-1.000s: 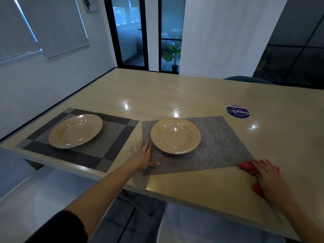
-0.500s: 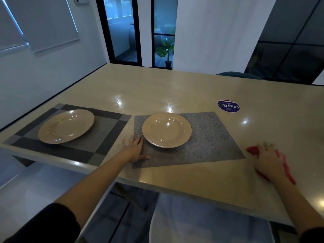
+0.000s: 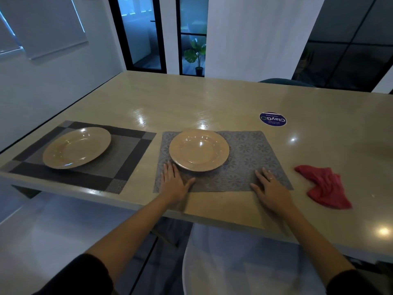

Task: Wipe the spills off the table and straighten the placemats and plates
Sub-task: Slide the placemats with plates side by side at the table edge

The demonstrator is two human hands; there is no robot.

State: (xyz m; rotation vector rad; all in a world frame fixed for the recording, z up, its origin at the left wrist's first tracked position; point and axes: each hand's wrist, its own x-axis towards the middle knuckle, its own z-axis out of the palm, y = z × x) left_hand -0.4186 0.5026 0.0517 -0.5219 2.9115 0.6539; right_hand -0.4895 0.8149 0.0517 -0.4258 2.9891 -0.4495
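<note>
1. While both hands lie flat and open on the patterned grey placemat (image 3: 251, 165), nothing is gripped in either; the left hand (image 3: 173, 184) presses the mat's near left corner with fingers spread, its fingertips just short of the plate (image 3: 199, 149) on that mat; the right hand (image 3: 270, 189) presses the mat's near edge toward its right corner, and a ring shows on one finger.
2. That plate is tan and shallow; it sits on the left half of the patterned mat, well off the mat's middle.
3. Left of the patterned mat, just beside it with a narrow strip of table (image 3: 212, 99) between, lies a second placemat (image 3: 127, 158) with a dark border and grey centre; its near edge runs at a slant to the table's near edge; a second tan plate (image 3: 76, 147) rests on its left part.
4. Right of the patterned mat, near but apart from it, a crumpled red cloth (image 3: 325, 187) lies loose on the table; no hand touches it.
5. Beyond the patterned mat's far right corner, a round purple sticker (image 3: 272, 119) lies flat on the table.
6. Whether any spill marks show on the glossy tabletop around the patterned mat, I cannot tell; bright light reflections dot it.
</note>
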